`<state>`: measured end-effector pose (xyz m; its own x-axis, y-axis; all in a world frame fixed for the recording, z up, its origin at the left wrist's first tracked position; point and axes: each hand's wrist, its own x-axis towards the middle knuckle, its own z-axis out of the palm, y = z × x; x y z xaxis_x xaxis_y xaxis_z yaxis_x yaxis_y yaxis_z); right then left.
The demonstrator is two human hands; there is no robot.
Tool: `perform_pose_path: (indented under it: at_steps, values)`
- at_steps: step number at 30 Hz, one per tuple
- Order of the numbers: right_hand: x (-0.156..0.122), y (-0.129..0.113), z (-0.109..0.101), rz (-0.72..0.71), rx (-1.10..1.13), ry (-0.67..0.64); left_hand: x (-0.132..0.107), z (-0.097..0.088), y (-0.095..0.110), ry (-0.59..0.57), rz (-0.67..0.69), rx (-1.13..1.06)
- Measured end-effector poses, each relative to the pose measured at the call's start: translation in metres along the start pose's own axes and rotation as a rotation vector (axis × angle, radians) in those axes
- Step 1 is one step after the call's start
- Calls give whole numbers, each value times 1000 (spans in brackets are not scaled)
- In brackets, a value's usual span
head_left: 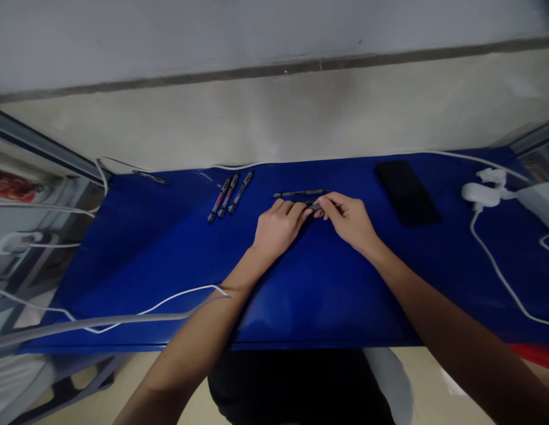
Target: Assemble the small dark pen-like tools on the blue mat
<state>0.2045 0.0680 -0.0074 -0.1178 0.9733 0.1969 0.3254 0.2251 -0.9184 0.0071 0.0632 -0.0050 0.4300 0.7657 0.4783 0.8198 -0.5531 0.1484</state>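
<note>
My left hand and my right hand meet at the middle of the blue table, fingers curled and pinched together on a small dark pen held between them. Just beyond my fingers another dark pen lies flat on the table. Three pens with reddish bands lie side by side to the left of my hands.
A black phone lies face down at the right. A white charger and its cables sit at the far right. One white cable crosses the table's left front edge. A single pen lies at the back left.
</note>
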Motion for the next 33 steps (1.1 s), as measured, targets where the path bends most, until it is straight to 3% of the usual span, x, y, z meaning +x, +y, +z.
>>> perform_pose_path:
  at_steps: [7, 16, 33]
  values:
    - [1, -7, -1, 8, -55, -27, -1, -1, 1, -62, 11, -25]
    - [5, 0, -4, 2, 165, -125, 0, 1, -1, -106, -59, -44]
    - [-2, -7, 1, -16, 30, -3, 2, 2, -1, -101, 36, 3]
